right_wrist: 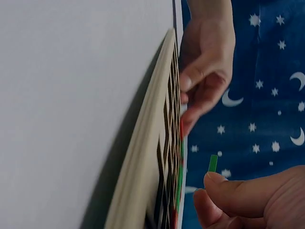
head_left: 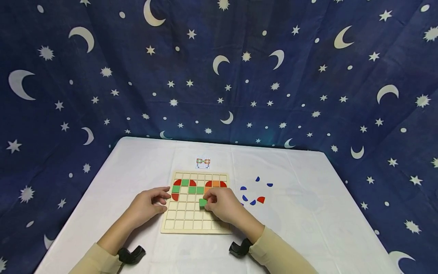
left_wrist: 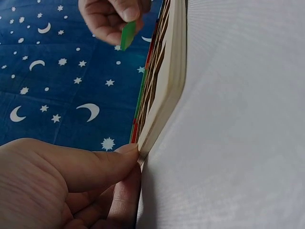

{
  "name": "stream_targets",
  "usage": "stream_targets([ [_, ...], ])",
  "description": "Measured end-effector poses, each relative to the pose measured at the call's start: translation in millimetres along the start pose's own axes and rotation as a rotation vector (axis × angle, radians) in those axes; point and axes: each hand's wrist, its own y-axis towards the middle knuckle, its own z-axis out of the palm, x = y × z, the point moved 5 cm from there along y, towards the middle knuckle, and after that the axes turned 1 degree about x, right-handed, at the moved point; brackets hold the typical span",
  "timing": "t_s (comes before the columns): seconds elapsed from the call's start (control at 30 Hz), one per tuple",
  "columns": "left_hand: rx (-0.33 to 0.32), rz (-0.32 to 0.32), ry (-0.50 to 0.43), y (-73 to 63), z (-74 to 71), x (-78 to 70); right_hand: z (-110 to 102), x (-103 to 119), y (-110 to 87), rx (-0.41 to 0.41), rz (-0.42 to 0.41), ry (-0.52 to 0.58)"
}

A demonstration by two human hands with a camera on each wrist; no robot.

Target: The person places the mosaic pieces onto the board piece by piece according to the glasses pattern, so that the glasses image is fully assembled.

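A wooden grid board lies on the table, its shallow square cells partly filled with green, red and orange tiles. Above its right half, my right hand pinches a green square tile between thumb and fingers. The right wrist view shows that tile on edge, raised off the board. My left hand is at the board's left edge, thumb and fingers loosely bent, with fingertips right at the wood. Upper cells hold a green tile, a red quarter-circle and an orange tile.
Right of the board lie several blue half-round pieces and one red quarter-circle piece. A small printed pattern card sits beyond the board's far edge. Behind the white table hangs a dark blue cloth with moons and stars.
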Motion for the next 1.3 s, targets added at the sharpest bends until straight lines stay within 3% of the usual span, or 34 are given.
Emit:
stream_targets([
  [0.43,0.007,-0.008,-0.009,0.2,-0.7,-1.2,30,41,29.8,0.013,-0.033,-0.016],
  [0.8,0.01,-0.013,-0.002,-0.4,-1.3,-3.2,42,37,47.2,-0.005,0.035,-0.037],
  [1.3,0.003,-0.016,-0.003,-0.4,0.0,-2.5,46,40,47.3,-0.033,0.007,-0.108],
])
